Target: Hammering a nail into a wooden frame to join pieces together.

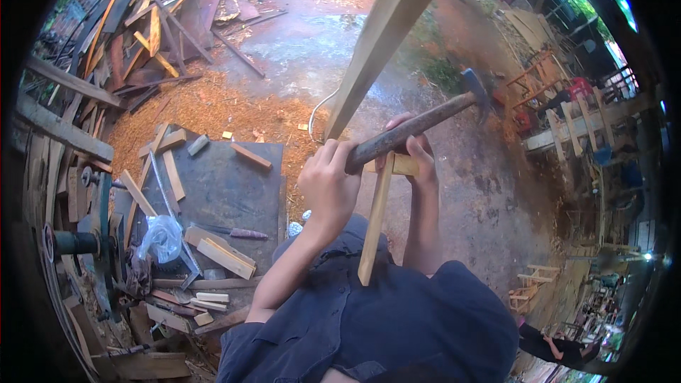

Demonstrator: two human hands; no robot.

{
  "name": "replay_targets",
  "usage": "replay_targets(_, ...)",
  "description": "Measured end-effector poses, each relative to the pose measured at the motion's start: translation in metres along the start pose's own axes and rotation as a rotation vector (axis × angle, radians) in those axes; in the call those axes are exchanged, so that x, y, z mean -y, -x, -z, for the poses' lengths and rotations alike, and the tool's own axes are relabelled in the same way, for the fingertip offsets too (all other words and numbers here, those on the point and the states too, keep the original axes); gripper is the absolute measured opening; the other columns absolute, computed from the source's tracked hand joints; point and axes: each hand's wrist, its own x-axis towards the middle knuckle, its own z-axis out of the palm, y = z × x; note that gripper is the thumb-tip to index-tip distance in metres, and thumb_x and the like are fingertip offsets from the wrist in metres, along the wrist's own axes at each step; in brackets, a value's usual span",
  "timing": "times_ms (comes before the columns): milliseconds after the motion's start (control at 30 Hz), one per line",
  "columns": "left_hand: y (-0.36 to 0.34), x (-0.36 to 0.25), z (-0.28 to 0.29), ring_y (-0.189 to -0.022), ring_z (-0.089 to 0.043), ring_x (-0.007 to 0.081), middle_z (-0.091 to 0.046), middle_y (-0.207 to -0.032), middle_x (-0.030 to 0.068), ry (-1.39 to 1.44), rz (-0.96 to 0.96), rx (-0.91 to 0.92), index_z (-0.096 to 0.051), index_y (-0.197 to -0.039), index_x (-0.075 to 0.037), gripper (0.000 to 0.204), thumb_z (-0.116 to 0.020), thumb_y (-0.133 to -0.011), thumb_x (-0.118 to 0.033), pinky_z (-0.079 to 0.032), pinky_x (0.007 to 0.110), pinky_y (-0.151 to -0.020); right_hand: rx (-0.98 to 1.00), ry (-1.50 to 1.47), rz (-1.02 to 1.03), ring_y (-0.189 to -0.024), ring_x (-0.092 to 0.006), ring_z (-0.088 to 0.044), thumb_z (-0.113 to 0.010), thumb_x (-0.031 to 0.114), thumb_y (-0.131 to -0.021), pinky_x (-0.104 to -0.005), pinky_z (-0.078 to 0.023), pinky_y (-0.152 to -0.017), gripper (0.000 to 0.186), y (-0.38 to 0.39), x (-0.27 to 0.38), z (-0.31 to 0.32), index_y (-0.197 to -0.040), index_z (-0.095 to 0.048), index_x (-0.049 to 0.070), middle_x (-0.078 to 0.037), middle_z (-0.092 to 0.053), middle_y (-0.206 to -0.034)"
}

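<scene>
My left hand (328,179) is closed around the butt end of a hammer (415,129). Its dark handle slants up to the right, ending in a metal head. Behind the handle, my right hand (420,157) is closed on a short light wooden crosspiece (404,165). A narrow wooden strip (376,230) meets this piece and hangs down before my dark shirt. Some right-hand fingers show above the handle; whether they also grip it is hidden. Just beyond my hands, a thick wooden beam (383,39) rises toward the top of the view.
At my left, a dark board (234,181) carries wood offcuts, a clear plastic bag (162,237) and a long metal square (164,188). A machine with a wheel (53,241) stands at the left edge. Scrap wood (152,28) is heaped far left; wooden frames (539,81) stand right.
</scene>
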Motion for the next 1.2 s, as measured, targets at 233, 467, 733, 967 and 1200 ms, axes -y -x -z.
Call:
replay_targets(233, 0.027, 0.044, 0.024, -0.149, -0.044, 0.0396, -0.034, -0.164, 0.0266, 0.153, 0.099, -0.058, -0.03, -0.167, -0.005, 0.099, -0.087, -0.092, -0.036, -0.043, 0.049, -0.12, -0.168, 0.114, -0.085, -0.075, -0.0289, -0.073, -0.063, 0.018, -0.102, -0.04, -0.061, -0.069, 0.027, -0.024, -0.02, -0.037, -0.124, -0.057, 0.003, -0.018, -0.072, -0.094)
replay_targets(467, 0.056, 0.059, 0.055, -0.107, -0.076, 0.0293, -0.065, -0.139, 0.0249, 1.334, 0.872, 0.505, -0.04, -0.159, 0.003, 0.071, -0.068, -0.108, -0.04, -0.065, 0.036, -0.079, -0.128, 0.068, -0.06, -0.074, -0.0299, -0.071, -0.055, 0.025, -0.104, -0.0413, -0.061, -0.07, 0.027, -0.058, -0.051, -0.063, -0.125, -0.052, 0.007, -0.019, -0.07, -0.086)
replay_targets(733, 0.058, 0.061, 0.07, -0.061, -0.062, 0.0077, -0.064, -0.091, 0.001, 1.217, 0.904, 0.291, -0.052, -0.147, 0.002, 0.059, -0.076, -0.104, -0.031, -0.054, 0.024, -0.049, -0.2, -0.018, 0.032, -0.114, -0.0357, -0.07, -0.051, 0.02, -0.104, -0.0481, -0.054, -0.105, 0.022, -0.074, -0.082, -0.059, -0.122, -0.057, 0.008, -0.023, -0.07, -0.121)
replay_targets(967, 0.079, 0.112, 0.055, -0.099, -0.069, 0.011, -0.072, -0.122, 0.0097, 1.049, 0.807, -0.005, -0.047, -0.151, 0.006, 0.067, -0.083, -0.097, -0.014, -0.059, 0.027, -0.081, -0.567, -0.242, 0.11, -0.12, -0.0399, -0.069, -0.054, 0.01, -0.099, -0.0543, -0.051, -0.116, 0.013, -0.065, -0.09, 0.037, -0.109, -0.06, 0.007, -0.024, -0.073, -0.121)
replay_targets(1200, 0.095, 0.17, 0.056, -0.106, -0.073, 0.0174, -0.069, -0.128, 0.014, 1.008, 0.807, -0.127, -0.042, -0.154, 0.006, 0.067, -0.079, -0.099, -0.008, -0.064, 0.033, -0.085, -1.172, 0.058, 0.153, -0.064, -0.0191, -0.059, -0.05, 0.002, -0.1, -0.0396, -0.058, -0.064, 0.0, -0.005, -0.113, 0.18, -0.1, -0.05, 0.002, -0.008, -0.058, -0.08)
